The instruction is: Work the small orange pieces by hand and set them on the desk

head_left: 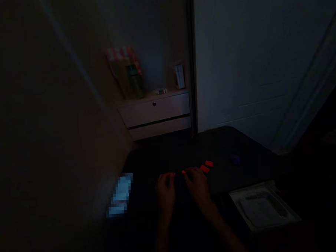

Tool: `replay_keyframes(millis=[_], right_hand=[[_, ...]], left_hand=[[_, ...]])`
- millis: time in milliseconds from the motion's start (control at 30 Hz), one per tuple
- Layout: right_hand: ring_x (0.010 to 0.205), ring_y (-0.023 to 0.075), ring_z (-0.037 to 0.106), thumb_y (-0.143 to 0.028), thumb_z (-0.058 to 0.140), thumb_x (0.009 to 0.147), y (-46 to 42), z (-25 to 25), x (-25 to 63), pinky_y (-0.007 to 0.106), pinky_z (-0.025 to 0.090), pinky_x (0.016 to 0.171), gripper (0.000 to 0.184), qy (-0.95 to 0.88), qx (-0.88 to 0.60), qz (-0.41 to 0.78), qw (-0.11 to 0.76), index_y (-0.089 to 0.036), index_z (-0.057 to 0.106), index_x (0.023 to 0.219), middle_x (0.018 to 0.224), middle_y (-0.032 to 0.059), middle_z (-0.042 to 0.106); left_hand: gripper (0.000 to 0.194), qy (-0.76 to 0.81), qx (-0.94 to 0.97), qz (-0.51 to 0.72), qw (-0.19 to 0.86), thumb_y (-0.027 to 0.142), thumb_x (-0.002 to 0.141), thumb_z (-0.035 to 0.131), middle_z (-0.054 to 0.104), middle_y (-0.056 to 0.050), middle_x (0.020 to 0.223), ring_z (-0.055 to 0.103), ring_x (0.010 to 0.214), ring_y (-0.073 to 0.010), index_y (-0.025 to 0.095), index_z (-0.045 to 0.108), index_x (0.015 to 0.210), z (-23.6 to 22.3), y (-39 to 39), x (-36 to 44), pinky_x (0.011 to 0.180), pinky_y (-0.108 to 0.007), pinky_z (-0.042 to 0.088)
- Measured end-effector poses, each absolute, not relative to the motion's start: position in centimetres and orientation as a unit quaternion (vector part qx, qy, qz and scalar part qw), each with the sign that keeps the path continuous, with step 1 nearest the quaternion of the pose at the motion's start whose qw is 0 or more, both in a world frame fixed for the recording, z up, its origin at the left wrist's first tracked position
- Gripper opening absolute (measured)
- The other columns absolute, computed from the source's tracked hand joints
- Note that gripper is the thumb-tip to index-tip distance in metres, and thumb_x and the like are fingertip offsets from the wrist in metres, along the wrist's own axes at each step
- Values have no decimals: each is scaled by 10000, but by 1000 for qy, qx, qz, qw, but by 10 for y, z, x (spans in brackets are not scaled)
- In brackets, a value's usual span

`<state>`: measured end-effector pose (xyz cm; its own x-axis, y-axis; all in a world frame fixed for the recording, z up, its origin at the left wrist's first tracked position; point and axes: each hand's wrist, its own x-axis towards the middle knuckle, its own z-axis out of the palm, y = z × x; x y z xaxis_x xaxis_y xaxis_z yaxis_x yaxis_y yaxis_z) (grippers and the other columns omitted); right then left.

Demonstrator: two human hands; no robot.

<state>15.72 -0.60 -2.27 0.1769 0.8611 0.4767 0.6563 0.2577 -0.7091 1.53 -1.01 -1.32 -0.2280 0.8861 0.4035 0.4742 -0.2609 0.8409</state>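
Note:
Over the dark table (pixel 169 152), my left hand (pixel 165 187) has its fingers curled into a pinch. A tiny bright spot shows at its fingertips, too small to name. My right hand (pixel 197 184), a short way to the right, pinches a small glowing orange-red piece (pixel 183 172) between thumb and finger. Just beyond the right hand, two flat orange-red pieces lie on the table: the nearer red piece (pixel 204 169) is close to the knuckles, and the farther red piece (pixel 209 163) is beside it. The scene is very dark, so fine detail is lost.
A purple object (pixel 235 160) lies on the table's right side. An open white box (pixel 264 207) sits at the lower right. A pixelated bright rectangle (pixel 121 195) is at the left. Behind are drawers (pixel 159 111), a green bottle (pixel 135 81) and a pale wall (pixel 251 63).

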Motion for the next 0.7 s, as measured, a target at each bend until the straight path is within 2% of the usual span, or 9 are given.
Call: replay_keyframes(millis=[133, 300, 533, 700], right_hand=[[883, 276, 654, -212, 581, 916, -7, -21, 158, 396, 520, 788, 157, -617, -600, 115, 497, -198, 725, 976, 958, 112, 678], [933, 266, 643, -220, 584, 896, -11, -16, 157, 404, 538, 825, 242, -605, -574, 127, 537, -188, 707, 1101, 1042, 113, 633], [944, 231, 667, -186, 561, 923, -16, -5, 156, 368, 539, 866, 250, -662, -472, 202, 545, -238, 728, 1102, 1027, 76, 689], [942, 236, 668, -208, 555, 939, -15, -8, 157, 367, 523, 855, 199, -650, -470, 201, 562, -230, 728, 1035, 992, 75, 716]], left_hand=[[205, 558, 562, 563, 236, 381, 876, 666, 734, -93, 980, 700, 894, -253, 204, 749, 937, -13, -10, 16, 819, -382, 535], [267, 529, 528, 583, 319, 393, 800, 761, 751, -96, 1003, 716, 925, -246, 186, 740, 967, -15, -9, 14, 852, -377, 551], [278, 483, 513, 586, 400, 387, 789, 773, 776, -102, 1001, 729, 960, -250, 179, 739, 970, -12, -10, 13, 899, -384, 551], [262, 478, 529, 582, 390, 399, 805, 748, 777, -103, 991, 728, 955, -255, 182, 748, 952, -9, -11, 13, 901, -392, 547]])
